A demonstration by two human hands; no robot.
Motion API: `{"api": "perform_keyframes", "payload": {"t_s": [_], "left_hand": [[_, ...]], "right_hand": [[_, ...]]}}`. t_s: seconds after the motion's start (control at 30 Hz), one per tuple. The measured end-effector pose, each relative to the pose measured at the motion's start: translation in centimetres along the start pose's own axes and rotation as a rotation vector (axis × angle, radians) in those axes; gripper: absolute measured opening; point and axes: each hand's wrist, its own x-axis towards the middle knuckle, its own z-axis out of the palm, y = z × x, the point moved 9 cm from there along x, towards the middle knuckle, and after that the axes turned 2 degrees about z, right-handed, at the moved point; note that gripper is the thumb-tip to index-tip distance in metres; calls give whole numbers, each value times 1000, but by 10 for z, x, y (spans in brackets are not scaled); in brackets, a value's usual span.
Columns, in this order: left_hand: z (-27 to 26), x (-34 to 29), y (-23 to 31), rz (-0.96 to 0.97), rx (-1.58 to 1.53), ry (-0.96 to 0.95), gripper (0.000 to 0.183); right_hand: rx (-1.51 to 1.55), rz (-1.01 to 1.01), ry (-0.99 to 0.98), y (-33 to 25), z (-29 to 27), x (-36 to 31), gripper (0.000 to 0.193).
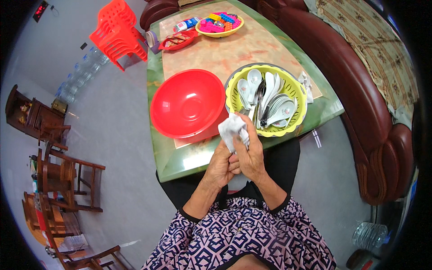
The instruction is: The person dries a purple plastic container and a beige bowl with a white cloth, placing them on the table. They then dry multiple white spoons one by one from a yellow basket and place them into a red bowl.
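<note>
A crumpled white cloth (234, 130) is bunched between my hands in front of the table edge. My right hand (252, 157) closes round it, thumb pressed against its folds. Just left of that, my left hand (217, 166) is closed below the cloth with its fingers curled in; what it grips is hidden by the cloth and my right hand. Beyond my right hand stands a yellow-green basket (232, 92) filled with white soup spoons (282, 112) and some dark-handled cutlery (263, 120). To its left is a wide red basin (180, 105) with nothing in it.
A green-edged stone-look table (175, 164) lies before me. Farther off are a yellow bowl of toy blocks (220, 31), a red dish of packets (177, 44) and a blue-white package (188, 24). White tissue (307, 85) lies right of the basket. Red chairs (118, 38) and a leather sofa (342, 85) flank the table.
</note>
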Motion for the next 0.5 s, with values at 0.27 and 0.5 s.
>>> {"api": "perform_keyframes", "payload": {"t_s": [0.27,0.5], "left_hand": [[10,-7,-9,-50,30,24,29],[28,-12,-1,75,44,-86,25]], "right_hand": [[272,106,55,4,-8,3,46],[376,281,227,43,-28,36,26]]}}
